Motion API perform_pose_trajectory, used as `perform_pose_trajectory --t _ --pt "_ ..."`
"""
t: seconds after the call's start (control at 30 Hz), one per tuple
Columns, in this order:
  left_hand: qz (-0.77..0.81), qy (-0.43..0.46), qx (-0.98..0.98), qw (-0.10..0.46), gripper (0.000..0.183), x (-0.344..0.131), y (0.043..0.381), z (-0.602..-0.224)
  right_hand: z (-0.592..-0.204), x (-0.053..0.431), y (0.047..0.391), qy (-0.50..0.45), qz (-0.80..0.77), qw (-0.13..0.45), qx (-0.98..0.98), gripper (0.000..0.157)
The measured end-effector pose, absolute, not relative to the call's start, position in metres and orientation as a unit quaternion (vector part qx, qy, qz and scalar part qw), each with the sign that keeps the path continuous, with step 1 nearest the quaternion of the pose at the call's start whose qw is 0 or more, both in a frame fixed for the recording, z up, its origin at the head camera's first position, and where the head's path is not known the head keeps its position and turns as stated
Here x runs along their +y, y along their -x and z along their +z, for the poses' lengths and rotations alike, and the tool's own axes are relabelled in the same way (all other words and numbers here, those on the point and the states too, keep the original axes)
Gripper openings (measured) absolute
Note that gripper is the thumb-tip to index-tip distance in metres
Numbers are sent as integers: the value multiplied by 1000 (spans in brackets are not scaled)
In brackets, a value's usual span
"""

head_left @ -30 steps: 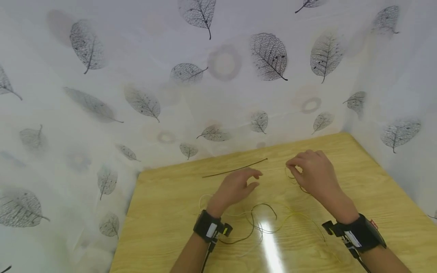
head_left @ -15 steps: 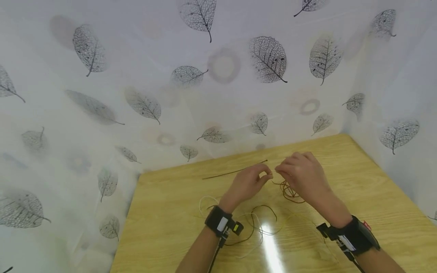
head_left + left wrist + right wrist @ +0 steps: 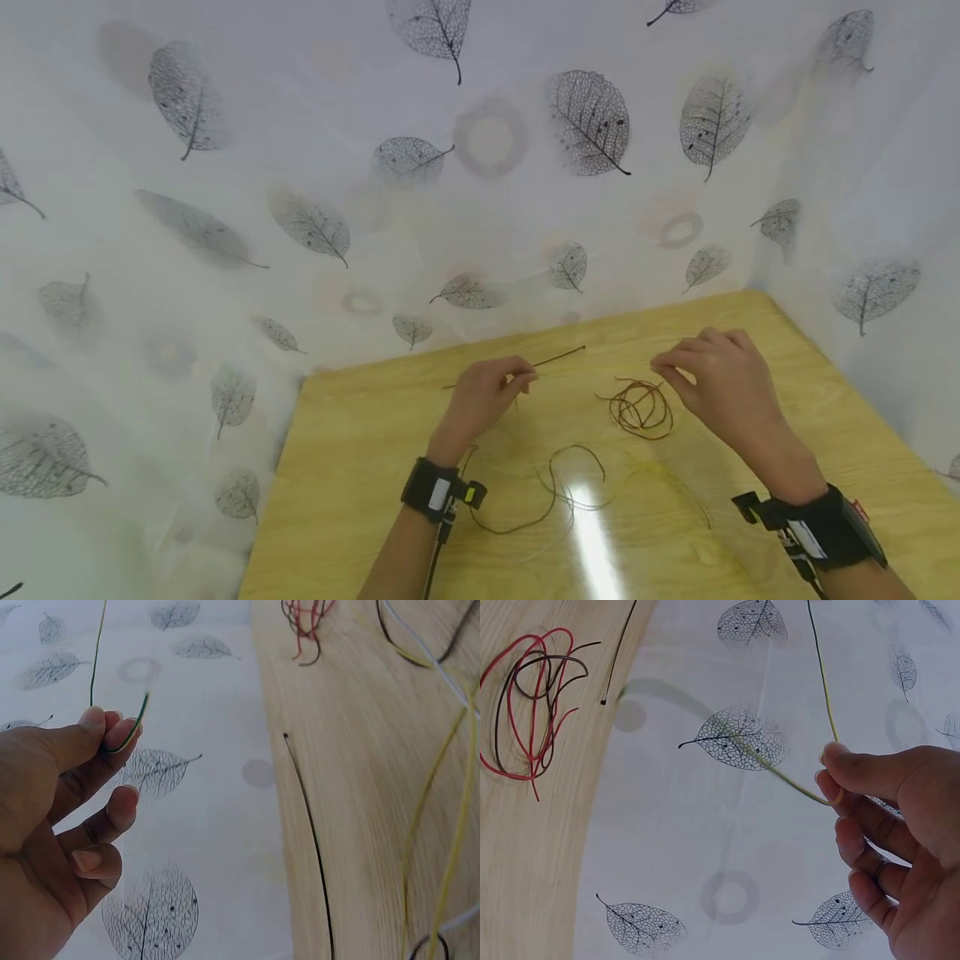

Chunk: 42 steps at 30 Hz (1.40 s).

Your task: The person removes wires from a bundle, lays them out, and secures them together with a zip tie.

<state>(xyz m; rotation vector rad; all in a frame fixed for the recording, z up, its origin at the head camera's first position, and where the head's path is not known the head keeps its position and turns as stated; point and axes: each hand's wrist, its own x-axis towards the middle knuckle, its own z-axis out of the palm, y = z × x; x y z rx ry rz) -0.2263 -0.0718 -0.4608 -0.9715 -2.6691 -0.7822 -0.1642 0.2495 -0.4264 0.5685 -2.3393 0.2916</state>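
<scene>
Backdrop: white sheeting [image 3: 517, 221] printed with leaf skeletons, blurred rings showing faintly on it; cropped at the top and sides of my head view.
Table: wood-grain top [image 3: 360, 475], near edge out of frame; a glare streak [image 3: 595, 533] makes strands around it hard to follow.
Left hand [image 3: 480, 404]: thumb and forefinger pinch a green-and-yellow wire [image 3: 136, 729], its short end curving up beyond the grip; remaining fingers loosely bent. From the head camera it covers part of a thin dark strip [image 3: 315, 836] lying behind.
Right hand [image 3: 723, 375]: thumb and forefinger also pinch green-and-yellow wire, a blurred length sweeping away from the tips in the wrist view.
Wire between hands: I cannot make it out from the head camera, nor tell whether both grips share one strand.
Red-and-dark coil [image 3: 532, 720]: on the table between the hands, nearer the right; its crossings too tangled for me to trace.
Loose strands: a dark wire [image 3: 553, 483] and a yellow wire [image 3: 452, 862], nearer me; several pale ones nearly vanish into the wood.
Half a second back: fingertips almost met and the right hand hid part of the coil; now the hands are well apart and the coil shows whole.
</scene>
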Motion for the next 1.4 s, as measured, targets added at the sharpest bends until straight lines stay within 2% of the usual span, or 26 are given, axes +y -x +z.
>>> perform_pose_trajectory --t 0.2,0.47,0.6,0.73,0.9,1.17,1.4 --pt "-263 268 -924 76 11 -128 212 -474 -444 249 158 -226 100 285 -926 17" --pt "-267 199 -941 58 9 -197 184 -495 -463 244 153 -241 98 243 -935 15" --pt "-261 172 -949 43 9 -218 173 -509 -473 241 150 -243 97 199 -944 13" --pt "-249 157 -956 13 8 -226 169 -526 -485 239 147 -227 105 134 -959 11" --pt "-246 148 -958 8 6 -228 167 -540 -500 239 142 -213 119 66 -968 9" --pt "-254 162 -954 -7 5 -223 165 -544 -509 231 137 -218 125 33 -967 12" --pt "-265 161 -950 -31 13 -219 161 -544 -511 222 134 -213 135 10 -968 21"
